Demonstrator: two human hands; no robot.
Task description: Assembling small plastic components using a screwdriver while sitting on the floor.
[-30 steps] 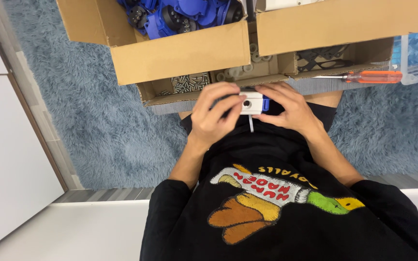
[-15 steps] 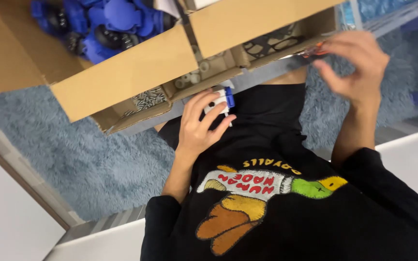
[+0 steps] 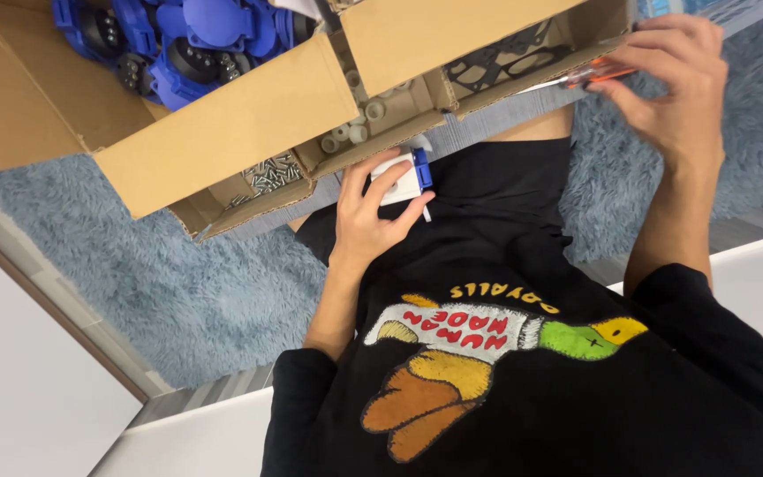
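My left hand (image 3: 371,221) is closed around a small white plastic part with a blue end (image 3: 402,180), held over my black-clad lap, just in front of a low cardboard tray (image 3: 399,141). A thin pin sticks out of the part toward me. My right hand (image 3: 677,84) reaches out to the right, fingers pinched on the orange handle of a screwdriver (image 3: 605,73) at the tray's right end. Its metal shaft points left over the tray.
A big cardboard box (image 3: 222,115) behind the tray holds several blue plastic housings (image 3: 178,40). The tray's compartments hold small metal screws (image 3: 267,175), white spacers (image 3: 359,119) and black flat parts (image 3: 505,57). Blue shaggy carpet (image 3: 178,291) lies underneath; a white panel (image 3: 19,389) stands left.
My right hand left the white part, reached right and closed on the orange screwdriver. My left hand keeps holding the part. The view has swung and tilted.
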